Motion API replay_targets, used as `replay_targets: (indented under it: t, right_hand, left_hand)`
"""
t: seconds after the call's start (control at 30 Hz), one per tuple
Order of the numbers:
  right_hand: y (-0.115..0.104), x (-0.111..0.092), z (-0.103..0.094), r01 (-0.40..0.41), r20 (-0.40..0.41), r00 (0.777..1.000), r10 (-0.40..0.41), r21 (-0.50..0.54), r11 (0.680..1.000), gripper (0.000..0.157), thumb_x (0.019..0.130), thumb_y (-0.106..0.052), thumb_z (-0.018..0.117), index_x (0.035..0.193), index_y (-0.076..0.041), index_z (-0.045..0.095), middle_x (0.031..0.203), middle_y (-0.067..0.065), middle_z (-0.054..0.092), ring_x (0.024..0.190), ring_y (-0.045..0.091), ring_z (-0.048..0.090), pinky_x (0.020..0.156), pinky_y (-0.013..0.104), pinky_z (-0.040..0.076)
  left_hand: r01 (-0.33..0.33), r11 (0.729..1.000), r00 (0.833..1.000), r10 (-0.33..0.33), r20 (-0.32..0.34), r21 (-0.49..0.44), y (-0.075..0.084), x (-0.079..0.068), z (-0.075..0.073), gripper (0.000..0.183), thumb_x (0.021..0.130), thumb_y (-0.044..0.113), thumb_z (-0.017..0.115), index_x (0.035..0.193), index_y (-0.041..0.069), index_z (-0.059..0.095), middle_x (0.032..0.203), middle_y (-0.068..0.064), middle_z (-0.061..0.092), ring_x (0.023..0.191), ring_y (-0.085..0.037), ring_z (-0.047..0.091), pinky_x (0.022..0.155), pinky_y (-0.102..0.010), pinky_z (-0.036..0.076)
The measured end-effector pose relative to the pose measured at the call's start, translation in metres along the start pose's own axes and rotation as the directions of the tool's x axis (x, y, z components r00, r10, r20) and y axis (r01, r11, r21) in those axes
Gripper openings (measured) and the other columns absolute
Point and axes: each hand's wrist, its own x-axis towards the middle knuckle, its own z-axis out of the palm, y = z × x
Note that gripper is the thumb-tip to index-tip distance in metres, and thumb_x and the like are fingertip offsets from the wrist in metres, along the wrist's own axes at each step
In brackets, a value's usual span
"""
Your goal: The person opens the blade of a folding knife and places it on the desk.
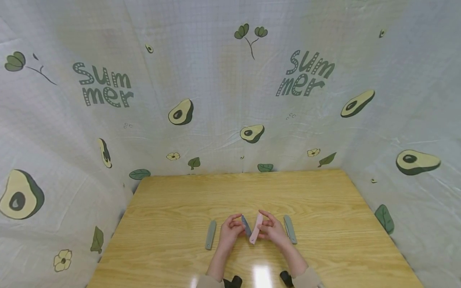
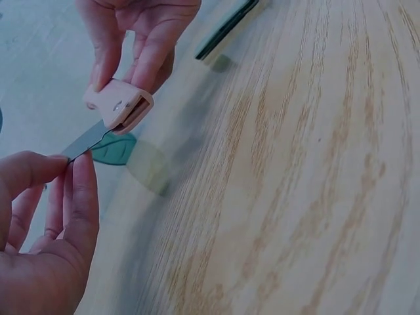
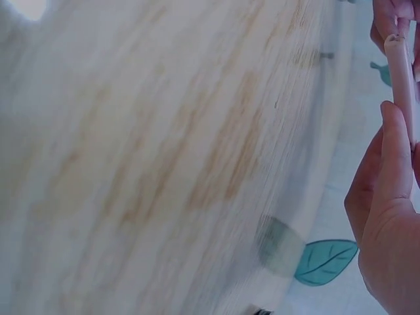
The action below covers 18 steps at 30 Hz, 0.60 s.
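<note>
A folding knife with a pink handle [image 1: 256, 229] is partly unfolded in a V over the table. My left hand [image 1: 229, 231] pinches its dark grey blade [image 1: 246, 225] between thumb and fingers. The right hand [image 1: 274, 231] holds the pink handle with thumb and fingertips. In the left wrist view the blade [image 2: 87, 140] comes out of the slotted pivot end of the handle [image 2: 120, 105]. The right wrist view catches the handle [image 3: 401, 85] edge-on, above the fingers of my right hand [image 3: 394, 223].
One grey-green folded knife [image 1: 211, 235] lies left of my hands and another [image 1: 290, 229] lies to the right. The wooden table [image 1: 173, 200] meets a pale curtain [image 1: 216, 80] printed with avocados at its back and sides. Black wrist devices [image 1: 235, 281] sit near the sleeves.
</note>
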Motion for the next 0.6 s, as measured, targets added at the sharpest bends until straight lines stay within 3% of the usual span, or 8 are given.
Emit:
replay_targets:
  t: [0.1,0.37,0.6]
  right_hand:
    - [0.001,0.000,-0.001,0.002,0.000,1.000,-0.002,0.011,1.000,0.060,0.091,0.006,0.058,0.147,-0.002,0.037,0.095,0.011,0.048,0.082,0.021,0.060,0.078,0.043,0.061]
    - [0.000,-0.001,-0.002,0.007,-0.002,1.000,-0.007,0.035,0.999,0.058,0.091,0.006,0.058,0.145,-0.001,0.038,0.091,0.009,0.050,0.083,0.020,0.062,0.077,0.040,0.061]
    - [-0.001,-0.001,-0.002,0.008,-0.012,1.000,-0.007,0.039,0.999,0.055,0.092,0.005,0.055,0.144,0.001,0.036,0.094,0.013,0.057,0.086,0.022,0.064,0.077,0.042,0.061]
  left_hand:
    - [-0.002,1.000,1.000,0.002,-0.006,-0.007,0.002,-0.002,0.001,0.046,0.083,-0.014,0.062,0.127,-0.016,0.050,0.081,-0.007,0.059,0.071,-0.014,0.062,0.078,-0.044,0.061]
    - [0.006,1.000,0.999,-0.007,-0.050,-0.015,-0.021,0.009,-0.003,0.047,0.085,-0.011,0.064,0.130,-0.011,0.052,0.083,-0.004,0.059,0.071,-0.012,0.062,0.076,-0.039,0.061]
    - [0.001,1.000,0.997,-0.004,-0.077,-0.030,-0.019,0.007,-0.003,0.052,0.084,-0.010,0.064,0.135,-0.009,0.050,0.083,-0.002,0.057,0.072,-0.011,0.061,0.077,-0.038,0.061]
